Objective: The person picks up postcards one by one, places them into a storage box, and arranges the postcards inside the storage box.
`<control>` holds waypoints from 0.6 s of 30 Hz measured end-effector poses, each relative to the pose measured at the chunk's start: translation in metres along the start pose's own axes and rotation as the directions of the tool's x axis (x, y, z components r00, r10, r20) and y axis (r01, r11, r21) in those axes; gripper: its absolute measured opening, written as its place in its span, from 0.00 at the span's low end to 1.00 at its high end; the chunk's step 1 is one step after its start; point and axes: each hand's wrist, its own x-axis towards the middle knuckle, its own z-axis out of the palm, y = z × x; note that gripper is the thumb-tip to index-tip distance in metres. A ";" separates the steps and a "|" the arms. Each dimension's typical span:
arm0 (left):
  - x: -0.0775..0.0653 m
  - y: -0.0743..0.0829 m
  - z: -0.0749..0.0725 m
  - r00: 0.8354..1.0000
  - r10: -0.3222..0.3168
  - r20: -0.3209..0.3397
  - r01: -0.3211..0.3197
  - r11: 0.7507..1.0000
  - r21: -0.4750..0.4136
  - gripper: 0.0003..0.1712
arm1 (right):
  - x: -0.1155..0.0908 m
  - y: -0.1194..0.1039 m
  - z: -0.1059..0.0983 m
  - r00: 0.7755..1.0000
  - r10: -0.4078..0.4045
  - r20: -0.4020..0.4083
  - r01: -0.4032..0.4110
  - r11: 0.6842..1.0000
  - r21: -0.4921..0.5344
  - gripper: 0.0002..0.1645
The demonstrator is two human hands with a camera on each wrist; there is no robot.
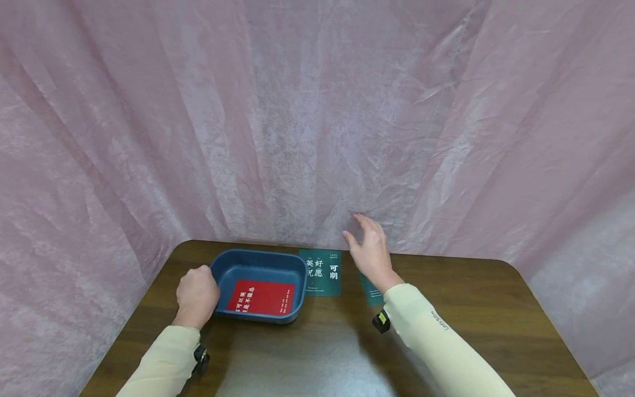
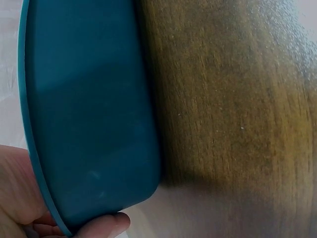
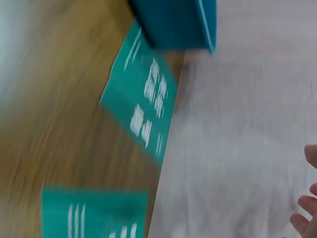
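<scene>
My left hand (image 1: 197, 292) grips the left end of a blue plastic basin (image 1: 263, 253); in the left wrist view, the thumb (image 2: 106, 225) lies against its outer wall. Inside the basin lies a red card (image 1: 265, 298) with white writing. A green card (image 1: 324, 281) lies just right of the basin, its left part hidden behind the basin in the head view. My right hand (image 1: 372, 251) is raised near the table's back edge, fingers apart and holding nothing. Below its wrist is a second green card (image 1: 372, 291), mostly covered from the head camera; the right wrist view shows both green cards (image 3: 141, 94), blurred.
A brown wooden table (image 1: 471, 309) with rounded back corners carries everything. Pink curtain cloth (image 1: 317, 121) hangs right behind its back edge and along both sides. Each forearm wears a pale sleeve (image 1: 439, 342) with a small black device at the wrist.
</scene>
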 end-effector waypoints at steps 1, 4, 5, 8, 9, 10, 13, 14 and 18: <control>0.000 0.000 0.000 1.000 0.001 0.003 -0.001 1.000 0.002 0.12 | 0.000 0.008 -0.005 1.000 0.017 -0.016 -0.017 1.000 -0.007 0.31; 0.001 -0.001 -0.001 1.000 0.002 0.023 -0.002 1.000 0.010 0.13 | -0.002 0.026 -0.018 0.997 0.061 -0.054 -0.063 0.998 -0.030 0.32; 0.001 -0.001 -0.001 1.000 0.001 0.029 -0.001 1.000 0.011 0.14 | -0.003 0.031 -0.022 0.996 0.072 -0.061 -0.074 0.997 -0.035 0.31; 0.002 -0.001 -0.001 0.999 -0.008 0.038 0.008 1.000 0.009 0.14 | -0.007 0.044 -0.029 0.992 0.110 -0.066 -0.114 0.991 -0.066 0.30; 0.002 -0.001 0.000 0.999 -0.010 0.039 0.010 1.000 0.008 0.14 | -0.009 0.048 -0.031 0.990 0.121 -0.068 -0.126 0.989 -0.078 0.29; 0.002 -0.001 0.000 0.999 -0.011 0.036 0.011 1.000 0.006 0.13 | -0.011 0.053 -0.032 0.989 0.134 -0.067 -0.140 0.986 -0.092 0.29; 0.003 -0.001 0.002 0.999 -0.012 0.032 0.012 1.000 0.005 0.13 | -0.017 0.065 -0.034 0.983 0.178 -0.054 -0.184 0.973 -0.138 0.28; 0.003 -0.001 0.002 0.999 -0.012 0.030 0.012 1.000 0.004 0.13 | -0.019 0.068 -0.034 0.979 0.199 -0.043 -0.203 0.968 -0.148 0.29; 0.002 -0.001 0.002 0.999 -0.014 0.033 0.014 1.000 0.002 0.13 | -0.028 0.079 -0.034 0.955 0.295 0.028 -0.284 0.936 -0.208 0.33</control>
